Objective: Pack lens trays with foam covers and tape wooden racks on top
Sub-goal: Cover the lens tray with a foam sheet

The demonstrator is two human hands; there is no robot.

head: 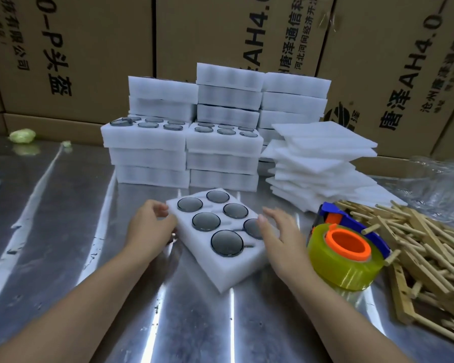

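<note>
Since there is only the head view, everything below comes from it. With the centre of the steel table [63,218] as the dial's hub, the lens tray [236,271] lies almost on the hub, turned askew. It is a white foam block with six dark round lenses [227,242] seated in its wells. The left hand [150,224] is at the tray's 9 o'clock edge, fingers curled over the rim, and appears to grip it. The right hand [281,231] is at the 3 o'clock edge with its fingers nearly straight and spread. Its thumb lies over the near-right lens, and it holds nothing. Whether the palm touches the foam is unclear.

At 12 o'clock stand stacks of more foam trays [184,142], the front ones showing bare lenses on top. At 2 o'clock sits a loose pile of flat foam covers [323,134]. At 3 o'clock, just beside the right hand, a blue tape dispenser [346,258] with a yellowish roll lies on its side. Behind it, towards 4 o'clock, is a heap of wooden racks [417,244]. Cardboard cartons [76,48] wall the back.

In my judgement the work on this tray has barely begun. The lenses are in place, but no cover lies on it, no rack sits on top and no tape is on it. No finished taped bundle shows anywhere, so covering, racking and taping all remain.
</note>
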